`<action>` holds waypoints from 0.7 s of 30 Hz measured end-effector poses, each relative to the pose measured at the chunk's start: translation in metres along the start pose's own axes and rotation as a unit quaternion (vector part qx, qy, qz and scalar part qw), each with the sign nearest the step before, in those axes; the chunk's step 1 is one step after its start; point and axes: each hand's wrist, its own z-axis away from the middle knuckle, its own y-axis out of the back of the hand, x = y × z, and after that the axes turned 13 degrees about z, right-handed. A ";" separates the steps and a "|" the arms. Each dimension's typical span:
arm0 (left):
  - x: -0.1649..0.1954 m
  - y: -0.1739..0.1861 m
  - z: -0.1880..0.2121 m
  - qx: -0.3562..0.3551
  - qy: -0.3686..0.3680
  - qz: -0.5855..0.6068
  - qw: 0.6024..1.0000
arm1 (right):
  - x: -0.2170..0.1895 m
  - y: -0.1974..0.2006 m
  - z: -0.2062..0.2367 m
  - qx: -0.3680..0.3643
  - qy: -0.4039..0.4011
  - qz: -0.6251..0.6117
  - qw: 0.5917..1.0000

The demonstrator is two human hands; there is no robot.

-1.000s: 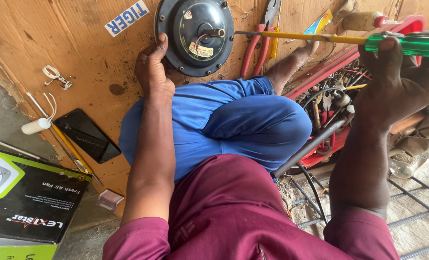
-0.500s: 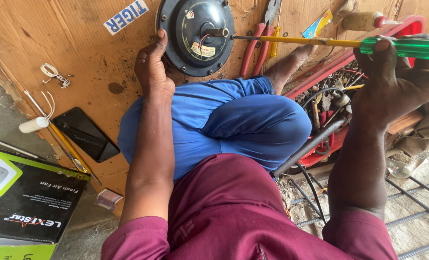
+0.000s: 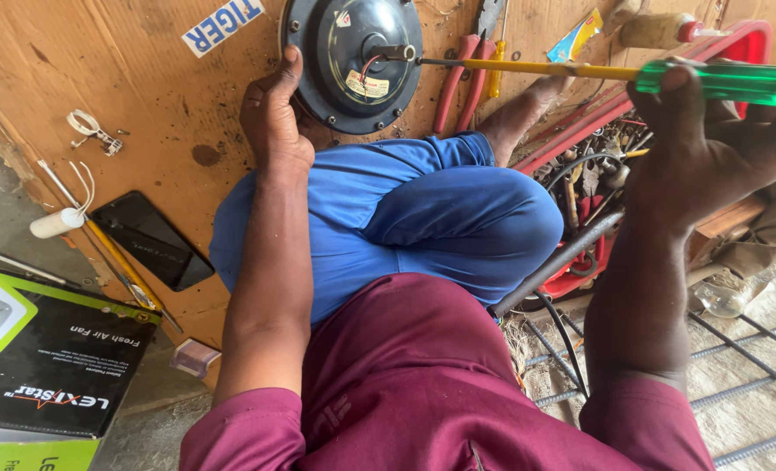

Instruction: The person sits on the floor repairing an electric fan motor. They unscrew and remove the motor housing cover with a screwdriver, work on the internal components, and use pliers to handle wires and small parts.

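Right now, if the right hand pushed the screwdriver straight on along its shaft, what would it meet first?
The right hand aims the screwdriver at the black fan motor; its tip looks already at the central shaft, though depth is unclear.

Green-handled yellow screwdriver (image 3: 580, 74), black fan motor (image 3: 353, 61), red tray (image 3: 745, 44)

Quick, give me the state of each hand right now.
Left hand: open, resting against the rim of the black motor housing.
Right hand: closed around the green handle of the screwdriver.
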 end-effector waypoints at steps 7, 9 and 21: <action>0.000 0.000 -0.001 0.012 0.001 -0.015 1.000 | -0.007 0.001 0.007 -0.061 0.068 0.023 0.996; 0.001 0.000 0.001 0.000 0.000 -0.019 1.000 | -0.010 0.005 0.003 -0.058 0.056 0.003 0.997; 0.003 0.000 0.000 0.001 0.023 0.008 1.000 | 0.015 -0.006 -0.016 0.107 -0.035 -0.325 0.939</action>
